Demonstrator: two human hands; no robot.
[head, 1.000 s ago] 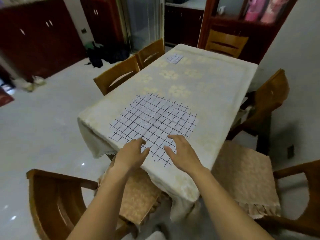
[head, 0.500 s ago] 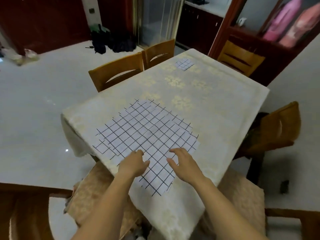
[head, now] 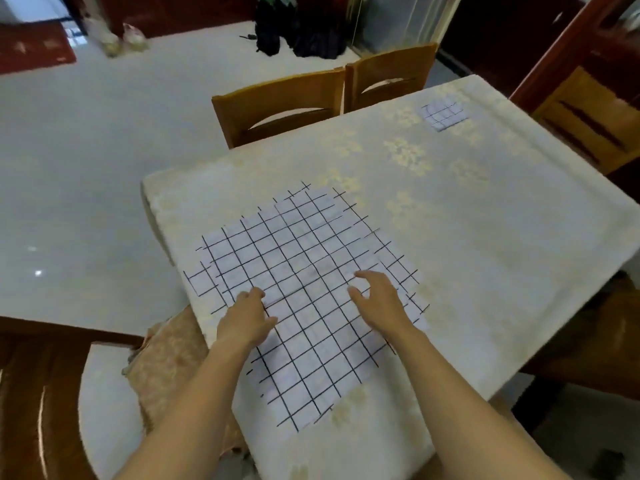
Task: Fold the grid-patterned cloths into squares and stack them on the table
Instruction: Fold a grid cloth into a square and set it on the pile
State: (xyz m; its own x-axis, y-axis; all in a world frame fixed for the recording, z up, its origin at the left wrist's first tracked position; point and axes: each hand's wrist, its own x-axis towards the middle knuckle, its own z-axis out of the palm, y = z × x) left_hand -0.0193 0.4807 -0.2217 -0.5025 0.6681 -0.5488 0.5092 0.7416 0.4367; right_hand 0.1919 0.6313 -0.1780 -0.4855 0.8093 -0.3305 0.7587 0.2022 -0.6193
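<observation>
1. Large white cloth with black grid lines (head: pixel 304 289): spread flat, lightly creased, on the near corner of the table; its 6 o'clock edge is close to the table's rim.
2. Left hand (head: pixel 247 318): on the cloth's 9 o'clock side, fingers bent down onto the fabric; cannot tell whether it pinches.
3. Right hand (head: pixel 379 299): at the 3 o'clock side, fingers loosely spread, gripping nothing.
4. Small folded grid-patterned square (head: pixel 444 112): far end, 1 o'clock, well apart.
5. Table under a cream floral tablecloth (head: pixel 467 220).
6. Two wooden chairs (head: pixel 280 102): 12 o'clock side.

white grid cloth (head: pixel 304 292) spread flat near table corner, folded cloth (head: pixel 444 113) far
</observation>
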